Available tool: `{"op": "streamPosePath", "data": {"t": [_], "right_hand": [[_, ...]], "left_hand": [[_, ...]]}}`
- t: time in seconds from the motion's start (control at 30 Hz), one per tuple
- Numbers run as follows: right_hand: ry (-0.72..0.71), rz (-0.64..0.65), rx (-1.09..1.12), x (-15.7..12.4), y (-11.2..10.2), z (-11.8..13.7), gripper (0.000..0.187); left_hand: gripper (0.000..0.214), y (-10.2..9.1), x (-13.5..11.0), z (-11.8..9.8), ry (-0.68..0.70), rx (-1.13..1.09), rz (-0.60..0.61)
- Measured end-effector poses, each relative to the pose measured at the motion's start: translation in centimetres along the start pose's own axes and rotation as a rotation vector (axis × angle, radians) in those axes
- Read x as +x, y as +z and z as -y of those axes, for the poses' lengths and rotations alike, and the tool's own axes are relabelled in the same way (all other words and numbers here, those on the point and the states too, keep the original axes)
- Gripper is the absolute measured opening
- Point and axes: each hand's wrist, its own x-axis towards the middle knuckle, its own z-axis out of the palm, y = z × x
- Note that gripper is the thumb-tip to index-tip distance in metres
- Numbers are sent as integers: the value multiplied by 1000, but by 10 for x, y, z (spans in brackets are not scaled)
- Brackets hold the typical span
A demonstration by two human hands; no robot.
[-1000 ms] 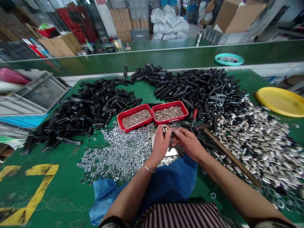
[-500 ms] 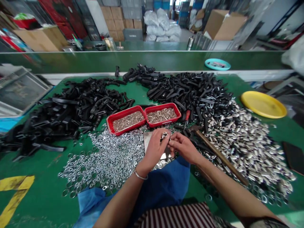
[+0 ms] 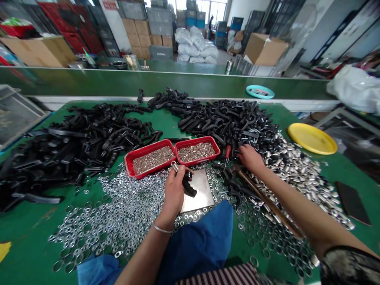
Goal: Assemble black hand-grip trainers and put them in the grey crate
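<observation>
My left hand (image 3: 174,189) is closed around a black curved plastic handle (image 3: 189,189), whose ribbed end sticks out to the right. A shiny ringed metal piece (image 3: 175,166) shows at the top of the same grip; whether it joins the handle is hidden. Below lies a bare metal plate (image 3: 200,192). My right hand (image 3: 251,157) is at the near edge of the black plastic parts (image 3: 228,114), fingers bent and close together; what they hold, if anything, is hidden. Beside it are a red-handled screwdriver (image 3: 228,152) and a hammer (image 3: 267,200) with a wooden handle.
Two red trays (image 3: 150,174) of small metal pins stand behind the plate. Loose metal rings (image 3: 118,213) spread left, metal sleeves (image 3: 308,178) right. More black parts (image 3: 68,146) are heaped far left. A yellow plate (image 3: 311,138) and a dark flat object (image 3: 353,202) lie right.
My hands were together over the metal plate. The right has moved away to the black parts, while the left stays near the plate with the handle. The view has shifted too.
</observation>
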Motion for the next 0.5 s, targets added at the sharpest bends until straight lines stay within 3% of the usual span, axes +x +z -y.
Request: {"op": "streamPosePath", "data": {"t": [0.27, 0.5], "right_hand": [[48, 116, -20, 21, 6, 16, 28], [117, 189, 234, -6, -17, -26, 17]], "left_hand": [[38, 5, -8, 9, -109, 28, 125], [37, -1, -5, 2, -104, -11, 123]]}}
